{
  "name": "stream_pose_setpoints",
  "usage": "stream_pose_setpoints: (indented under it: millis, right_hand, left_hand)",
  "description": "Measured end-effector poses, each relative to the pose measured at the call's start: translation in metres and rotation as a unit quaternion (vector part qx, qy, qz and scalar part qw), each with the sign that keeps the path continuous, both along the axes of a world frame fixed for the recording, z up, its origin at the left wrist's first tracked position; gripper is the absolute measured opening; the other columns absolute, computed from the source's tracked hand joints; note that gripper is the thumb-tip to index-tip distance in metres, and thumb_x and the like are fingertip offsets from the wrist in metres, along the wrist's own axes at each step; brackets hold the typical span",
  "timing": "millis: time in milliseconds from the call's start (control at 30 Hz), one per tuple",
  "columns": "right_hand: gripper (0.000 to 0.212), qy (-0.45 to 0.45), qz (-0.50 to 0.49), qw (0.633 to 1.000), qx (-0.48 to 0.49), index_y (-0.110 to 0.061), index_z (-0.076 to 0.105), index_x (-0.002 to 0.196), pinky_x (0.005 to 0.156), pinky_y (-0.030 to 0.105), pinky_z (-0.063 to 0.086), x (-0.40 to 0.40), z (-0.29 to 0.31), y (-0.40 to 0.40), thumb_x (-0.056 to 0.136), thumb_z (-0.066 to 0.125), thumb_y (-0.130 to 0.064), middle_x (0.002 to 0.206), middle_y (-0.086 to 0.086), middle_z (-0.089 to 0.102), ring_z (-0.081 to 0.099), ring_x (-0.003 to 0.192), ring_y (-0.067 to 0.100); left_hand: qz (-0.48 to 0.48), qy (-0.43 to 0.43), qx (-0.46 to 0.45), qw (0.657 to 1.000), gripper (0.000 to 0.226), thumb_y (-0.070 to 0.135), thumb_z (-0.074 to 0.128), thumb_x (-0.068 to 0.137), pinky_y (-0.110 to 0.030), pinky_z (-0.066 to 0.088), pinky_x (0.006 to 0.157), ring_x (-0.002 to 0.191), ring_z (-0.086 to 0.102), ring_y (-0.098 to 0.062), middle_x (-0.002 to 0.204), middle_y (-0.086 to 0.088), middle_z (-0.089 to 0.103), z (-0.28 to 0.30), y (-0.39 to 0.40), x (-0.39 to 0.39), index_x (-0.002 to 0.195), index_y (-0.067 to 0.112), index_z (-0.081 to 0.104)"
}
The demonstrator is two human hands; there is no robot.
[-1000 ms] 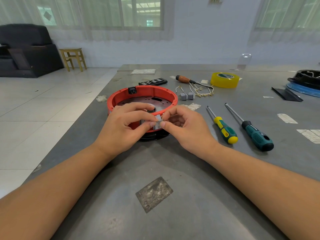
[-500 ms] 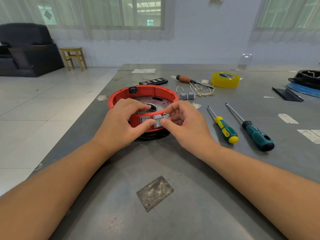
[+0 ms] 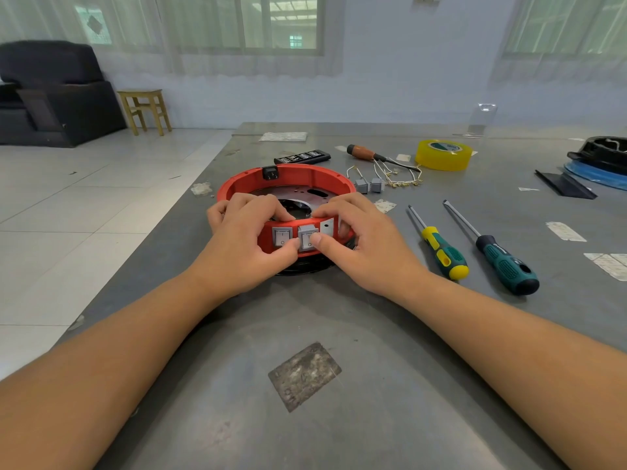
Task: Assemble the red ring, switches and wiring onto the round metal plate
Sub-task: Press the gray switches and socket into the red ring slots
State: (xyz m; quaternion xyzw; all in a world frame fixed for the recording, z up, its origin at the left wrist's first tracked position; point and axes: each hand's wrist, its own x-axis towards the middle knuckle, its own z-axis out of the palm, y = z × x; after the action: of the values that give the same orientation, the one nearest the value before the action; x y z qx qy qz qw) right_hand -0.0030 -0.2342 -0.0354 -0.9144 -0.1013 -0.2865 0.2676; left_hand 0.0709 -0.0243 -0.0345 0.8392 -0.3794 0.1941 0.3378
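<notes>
The red ring (image 3: 288, 178) sits on the round metal plate (image 3: 302, 195) on the table (image 3: 339, 334); two grey switches sit in its near wall. The left hand (image 3: 244, 245) and right hand (image 3: 366, 242) curl over the ring's near rim; both thumbs press the right switch (image 3: 307, 237), beside the left switch (image 3: 282, 236).

The ring (image 3: 298, 176) is smooth red plastic. The plate (image 3: 288, 195) is shiny metal. The bench (image 3: 373, 385) is dull grey metal. The tape (image 3: 442, 159) is glossy yellow.

Single head-worn wide-angle view, looking forward and down, close over the table (image 3: 339, 317), room beyond
</notes>
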Motion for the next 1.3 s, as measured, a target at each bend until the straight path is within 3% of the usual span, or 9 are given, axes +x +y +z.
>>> stream_pose_setpoints:
  millis: [100,267,367,500,667,833,933,1100,1300]
  right_hand:
    - [0.035,0.004,0.007,1.000,0.001,-0.027,0.065,0.125,0.087,0.002,0.037,-0.001,0.001,0.000,0.095,0.066,-0.043,0.123,-0.014,0.054,0.048,0.111,-0.004]
    - [0.032,0.011,0.025,1.000,0.010,-0.027,0.066,0.125,0.088,0.006,0.042,-0.002,0.002,-0.003,0.094,0.069,-0.033,0.122,-0.011,0.056,0.054,0.107,0.002]
    - [0.033,0.017,0.026,0.999,0.007,-0.028,0.065,0.125,0.088,0.013,0.046,-0.002,0.003,-0.003,0.093,0.069,-0.034,0.123,-0.010,0.057,0.058,0.104,0.008]
    - [0.033,0.016,0.023,1.000,-0.002,-0.028,0.065,0.125,0.087,0.010,0.045,-0.001,0.005,-0.005,0.093,0.069,-0.034,0.123,-0.009,0.059,0.058,0.106,0.008]
    - [0.032,0.013,0.013,1.000,-0.022,-0.027,0.066,0.123,0.084,0.008,0.040,-0.001,0.007,-0.003,0.093,0.069,-0.035,0.120,-0.011,0.061,0.054,0.105,0.001]
    - [0.029,0.004,-0.002,0.999,-0.039,-0.025,0.067,0.120,0.075,0.001,0.035,-0.001,0.008,0.000,0.092,0.069,-0.034,0.110,-0.016,0.056,0.048,0.088,-0.015]
    - [0.028,0.001,-0.009,0.999,-0.043,-0.025,0.067,0.118,0.073,-0.001,0.033,-0.001,0.008,0.000,0.092,0.070,-0.033,0.105,-0.018,0.053,0.046,0.087,-0.020]
    - [0.026,0.003,-0.025,0.998,-0.050,-0.025,0.065,0.116,0.079,0.005,0.037,0.004,0.005,0.003,0.093,0.070,-0.035,0.110,-0.013,0.060,0.052,0.097,-0.001]
    - [0.027,0.005,-0.027,0.998,-0.053,-0.026,0.063,0.118,0.081,0.005,0.036,0.004,0.002,0.003,0.094,0.068,-0.038,0.114,-0.013,0.059,0.050,0.103,0.000]
  left_hand:
    - [0.006,0.021,0.007,1.000,0.033,0.061,0.052,0.075,-0.015,0.014,0.101,0.118,0.035,-0.003,0.107,0.022,0.051,0.000,-0.001,0.000,0.099,0.038,0.057]
    - [0.013,0.048,0.019,0.999,0.029,0.065,0.050,0.071,-0.007,0.018,0.095,0.122,0.033,-0.012,0.110,0.021,0.047,0.002,0.000,0.000,0.092,0.046,0.052]
    - [0.010,0.046,0.015,0.999,0.029,0.066,0.050,0.070,-0.008,0.019,0.094,0.120,0.031,-0.010,0.110,0.023,0.046,0.002,-0.001,0.000,0.092,0.047,0.051]
    - [0.008,0.038,0.015,0.999,0.029,0.066,0.051,0.071,-0.013,0.022,0.095,0.116,0.029,-0.005,0.110,0.024,0.048,0.001,-0.001,0.002,0.092,0.046,0.051]
    - [0.001,0.025,0.012,1.000,0.022,0.056,0.059,0.077,-0.016,0.020,0.098,0.117,0.036,-0.007,0.110,0.015,0.056,-0.001,0.000,0.003,0.093,0.043,0.053]
    - [-0.005,0.028,0.005,1.000,0.026,0.062,0.053,0.074,-0.009,0.015,0.100,0.116,0.043,-0.011,0.108,0.012,0.059,-0.001,0.000,0.005,0.092,0.042,0.052]
    - [-0.008,0.027,0.007,1.000,0.026,0.061,0.054,0.076,-0.014,0.020,0.100,0.111,0.045,-0.012,0.106,0.012,0.060,-0.003,0.001,0.007,0.094,0.042,0.053]
    - [-0.009,0.034,-0.009,0.999,0.019,0.053,0.059,0.082,-0.021,0.029,0.096,0.111,0.040,0.003,0.105,0.013,0.061,-0.003,-0.001,0.009,0.096,0.041,0.055]
    - [-0.029,0.028,-0.008,0.999,0.021,0.061,0.055,0.081,-0.017,0.030,0.097,0.108,0.046,-0.003,0.104,0.021,0.063,-0.002,0.005,0.010,0.096,0.046,0.058]
